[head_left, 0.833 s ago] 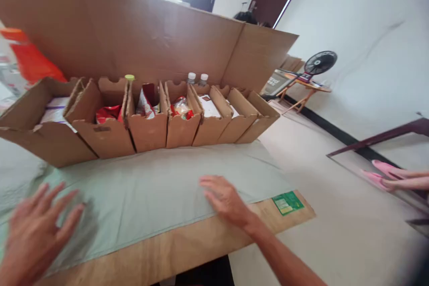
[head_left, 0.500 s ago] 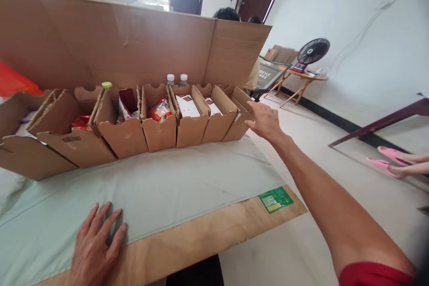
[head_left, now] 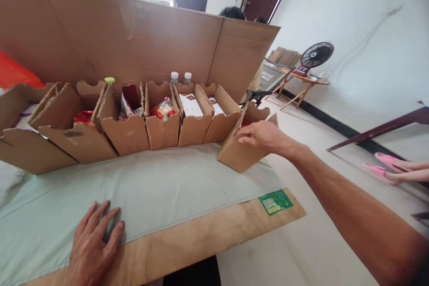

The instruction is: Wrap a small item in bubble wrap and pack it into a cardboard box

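Box [head_left: 238, 155] out of line by counter's [head_left: 191, 252] right edge, pinched in right hand [head_left: 259, 136]; six boxes [head_left: 164, 134] aligned, untouched; left hand [head_left: 94, 237] spread.

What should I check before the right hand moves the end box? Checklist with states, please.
1. Right hand at the end box: ok, fingers at its front rim.
2. Left hand away from the box: ok, spread on the cloth.
3. Box in line with the row of boxes: not ok, stands forward and angled.
4. Box's base fully on the table: cannot tell, far right corner hidden.
5. Box's contents: cannot tell, only a bit of red shows.
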`<action>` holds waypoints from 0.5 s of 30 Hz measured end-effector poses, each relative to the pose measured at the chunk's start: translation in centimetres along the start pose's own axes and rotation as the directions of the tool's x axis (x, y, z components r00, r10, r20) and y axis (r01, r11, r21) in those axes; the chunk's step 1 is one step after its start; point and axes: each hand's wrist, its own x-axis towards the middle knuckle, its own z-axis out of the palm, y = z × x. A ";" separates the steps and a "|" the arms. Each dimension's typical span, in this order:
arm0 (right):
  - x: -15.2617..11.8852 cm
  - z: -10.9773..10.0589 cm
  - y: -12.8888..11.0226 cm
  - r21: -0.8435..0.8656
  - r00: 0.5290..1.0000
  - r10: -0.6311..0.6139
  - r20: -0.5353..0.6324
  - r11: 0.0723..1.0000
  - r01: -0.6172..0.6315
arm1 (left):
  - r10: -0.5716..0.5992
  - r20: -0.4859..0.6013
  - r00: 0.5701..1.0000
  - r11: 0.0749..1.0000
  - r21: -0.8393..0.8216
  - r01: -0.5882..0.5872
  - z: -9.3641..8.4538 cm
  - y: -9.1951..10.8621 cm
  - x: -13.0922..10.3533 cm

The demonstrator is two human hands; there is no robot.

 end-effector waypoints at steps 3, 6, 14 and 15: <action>2.4 1.1 -5.7 -0.119 0.947 -0.081 0.311 0.985 0.124 | 0.011 -0.015 1.000 1.000 -0.015 -0.011 -0.1 0.1 0.0; 5.1 1.8 -11.8 -0.149 0.912 -0.066 0.405 0.979 0.137 | 0.009 -0.036 0.999 1.000 -0.014 -0.010 -0.1 0.3 0.0; 3.5 -0.9 -14.8 0.321 0.988 -0.040 -0.147 0.943 0.086 | 0.033 -0.013 0.999 0.983 -0.181 -0.035 0.8 5.0 1.5; 2.1 -1.1 -13.4 0.348 0.971 0.041 -0.235 0.936 0.045 | 0.024 0.015 1.000 0.975 -0.222 -0.020 1.0 6.1 2.1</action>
